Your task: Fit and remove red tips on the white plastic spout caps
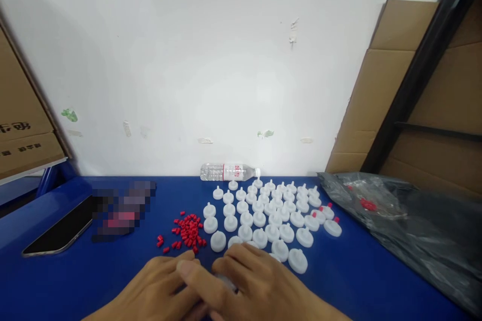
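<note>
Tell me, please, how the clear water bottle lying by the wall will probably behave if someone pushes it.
The water bottle lies on its side on the blue table, so a sideways push would probably make it roll. It looks like thin clear plastic, so it likely dents when squeezed. How much water is inside I cannot tell, so its weight is uncertain.

Two hands, left hand [158, 288] and right hand [256, 286], pressed together at the near edge. One clear water bottle [229, 172], lying on its side. One dark phone [60, 233]. One dark plastic bag [406, 220]. Roughly forty white caps [263, 213] set out in rows, exact number uncertain where the hands cover the nearest ones; three of these at the right end fitted with red tips [336, 220]. One loose heap of small red plugs [187, 233], too many and too small to count.
</note>
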A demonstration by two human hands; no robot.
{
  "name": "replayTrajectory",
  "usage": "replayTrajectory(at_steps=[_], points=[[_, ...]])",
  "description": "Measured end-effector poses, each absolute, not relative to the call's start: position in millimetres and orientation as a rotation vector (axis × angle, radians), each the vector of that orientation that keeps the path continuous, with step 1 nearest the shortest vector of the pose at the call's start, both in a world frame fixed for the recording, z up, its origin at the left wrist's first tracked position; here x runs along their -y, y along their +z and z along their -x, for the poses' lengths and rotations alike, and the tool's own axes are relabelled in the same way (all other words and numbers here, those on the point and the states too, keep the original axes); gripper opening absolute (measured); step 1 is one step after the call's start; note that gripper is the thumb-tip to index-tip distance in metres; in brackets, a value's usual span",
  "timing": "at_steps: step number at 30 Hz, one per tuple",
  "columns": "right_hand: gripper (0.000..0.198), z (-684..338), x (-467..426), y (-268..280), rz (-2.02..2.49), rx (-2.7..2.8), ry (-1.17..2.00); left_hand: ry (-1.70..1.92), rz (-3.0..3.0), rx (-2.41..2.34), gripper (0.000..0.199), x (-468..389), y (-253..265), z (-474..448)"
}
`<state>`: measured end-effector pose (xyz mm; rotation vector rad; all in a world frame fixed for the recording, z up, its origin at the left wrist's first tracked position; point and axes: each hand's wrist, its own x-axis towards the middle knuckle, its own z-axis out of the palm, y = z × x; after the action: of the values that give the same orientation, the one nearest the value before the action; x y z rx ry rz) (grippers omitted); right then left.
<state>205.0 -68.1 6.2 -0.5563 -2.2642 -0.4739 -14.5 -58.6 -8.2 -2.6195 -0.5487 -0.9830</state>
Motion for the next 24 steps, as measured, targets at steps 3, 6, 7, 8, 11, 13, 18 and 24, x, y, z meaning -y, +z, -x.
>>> replayTrajectory(at_steps=[3, 6, 7, 8, 11, 13, 18, 24], points=[[0.04, -208.0, 63.2, 1.7, 0.583, 2.278, -0.401, -0.887, 2.734, 0.617, 0.024, 55.7, 8.7, 11.6], [0.042, -208.0, 61.3, -2.1, 0.565, 2.281, -0.379, -0.912, 2.702, 0.636, 0.019, 54.6, 15.5, 9.3], [0.04, -207.5, 61.5, -2.0, 0.556, 2.287, -0.368, -0.923, 2.697, 0.637, 0.019, 54.7, 14.8, 9.0], [0.038, -207.3, 61.7, -0.9, 0.547, 2.298, -0.352, -0.923, 2.716, 0.641, 0.021, 55.0, 13.3, 9.2], [0.035, -212.0, 60.1, 7.1, 0.514, 2.316, -0.339, -0.85, 2.876, 0.681, 0.025, 55.4, 7.8, 13.5], [0.036, -223.3, 55.0, 14.1, 0.521, 2.306, -0.366, -0.867, 2.933, 0.757, 0.026, 53.3, 5.6, 18.9], [0.014, -278.4, 33.1, 33.8, 0.847, 2.232, -0.212, -0.993, 2.84, 1.031, 0.033, 35.0, 3.3, 30.1], [0.019, -347.6, 20.0, 67.9, 1.474, 2.216, -0.088, -1.05, 2.797, 1.253, 0.028, 16.2, 2.7, 29.9]])
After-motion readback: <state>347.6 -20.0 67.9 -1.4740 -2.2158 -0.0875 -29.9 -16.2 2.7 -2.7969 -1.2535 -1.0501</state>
